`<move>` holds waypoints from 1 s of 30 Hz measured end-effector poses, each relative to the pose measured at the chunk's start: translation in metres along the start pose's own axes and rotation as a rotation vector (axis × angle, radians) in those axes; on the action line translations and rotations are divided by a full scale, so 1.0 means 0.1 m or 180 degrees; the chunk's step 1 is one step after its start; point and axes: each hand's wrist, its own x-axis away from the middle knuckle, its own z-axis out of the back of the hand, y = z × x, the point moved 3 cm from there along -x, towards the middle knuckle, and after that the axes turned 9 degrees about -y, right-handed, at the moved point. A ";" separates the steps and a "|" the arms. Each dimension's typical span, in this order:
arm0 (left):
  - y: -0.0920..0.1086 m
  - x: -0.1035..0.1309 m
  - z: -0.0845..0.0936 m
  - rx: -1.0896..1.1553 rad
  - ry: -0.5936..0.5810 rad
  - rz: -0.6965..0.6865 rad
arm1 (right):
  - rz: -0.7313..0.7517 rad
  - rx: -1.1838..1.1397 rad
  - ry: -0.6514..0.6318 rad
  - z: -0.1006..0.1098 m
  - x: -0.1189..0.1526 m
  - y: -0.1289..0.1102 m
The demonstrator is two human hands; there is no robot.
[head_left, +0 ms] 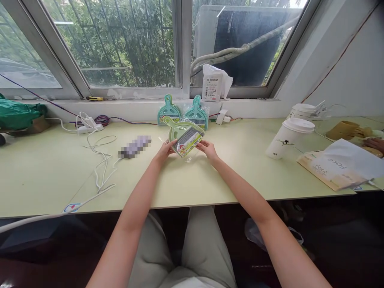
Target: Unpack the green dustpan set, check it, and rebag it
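A pale green mini dustpan-and-brush set [183,136] in clear plastic wrap is tilted above the light green table [210,176]. My left hand [164,151] grips its lower left edge and my right hand [207,149] grips its lower right edge. Behind it, two teal dustpan sets [169,112] [196,113] in wrap lean upright against the wall under the window sill.
A blurred grey object [135,146] and white cables with a power strip [90,127] lie at left. Two lidded paper cups [288,137] and paper bags [339,166] stand at right, near another person's hand [373,143]. A white packet [213,85] sits on the sill.
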 end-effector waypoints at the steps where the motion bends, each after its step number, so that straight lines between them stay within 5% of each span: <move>1: 0.00 0.01 -0.01 -0.0124 -0.0055 0.0020 | 0.0009 -0.0032 0.0054 0.01 0.00 -0.01; 6: 0.02 0.05 -0.12 -0.0457 -0.0560 0.0163 | 0.0022 0.0007 0.0247 0.03 0.01 -0.06; 9: 0.01 0.01 -0.12 -0.0277 -0.0461 0.0152 | 0.0024 -0.0066 0.0244 0.01 0.03 -0.10; 18: 0.01 -0.10 0.38 -0.0080 0.1131 0.0077 | -0.0217 -0.0017 0.0072 0.02 0.01 -0.14; 23: 0.35 0.21 0.87 -0.1013 0.3078 -0.0503 | -0.0144 -0.0463 0.0492 0.27 -0.04 -0.18; 26: 0.58 0.54 0.91 -0.1941 0.4142 -0.0783 | -0.0164 -0.0627 0.0681 0.36 -0.05 -0.17; 28: 0.69 0.68 0.78 -0.2486 0.4261 -0.1086 | -0.0171 -0.0647 0.0682 0.35 -0.05 -0.15; 30: 0.74 0.67 0.56 -0.2815 0.3684 -0.1346 | -0.0155 -0.0664 0.0633 0.29 -0.03 -0.12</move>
